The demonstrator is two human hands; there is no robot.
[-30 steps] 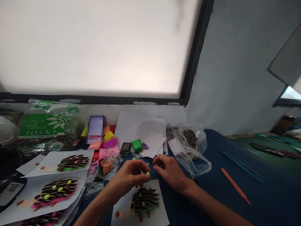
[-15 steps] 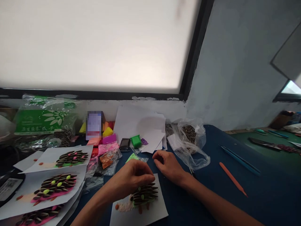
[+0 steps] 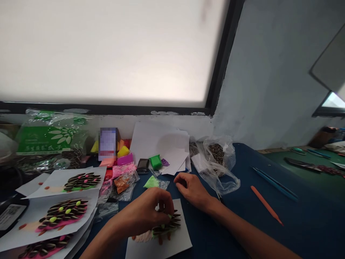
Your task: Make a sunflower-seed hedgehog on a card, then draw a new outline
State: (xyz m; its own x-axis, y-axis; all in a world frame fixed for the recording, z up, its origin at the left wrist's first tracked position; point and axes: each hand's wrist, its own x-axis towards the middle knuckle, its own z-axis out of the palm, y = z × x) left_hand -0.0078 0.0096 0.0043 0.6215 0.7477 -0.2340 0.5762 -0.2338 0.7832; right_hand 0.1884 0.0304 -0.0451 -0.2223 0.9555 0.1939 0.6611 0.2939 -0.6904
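Observation:
My left hand is bent over a hedgehog picture on white paper, made of green clay with rows of dark sunflower seeds. Its thumb and forefinger are pinched on a tiny light-green clay ball at the seeds, and they cover part of the hedgehog's back. To the right of the paper rests my right hand, its fingers curled in towards the thumb; whether anything is inside them is hidden. Just behind the hands lies an opened packet of light-green clay.
Similar hedgehog pictures are stacked at the left. Colourful clay packets and blank paper sheets stand behind. A plastic bag of sunflower seeds lies back right, with blue tweezers and an orange clay tool further right.
My left hand has lowered slightly, its pinched fingertips coming down onto the seeds of the hedgehog. My right hand has hardly moved.

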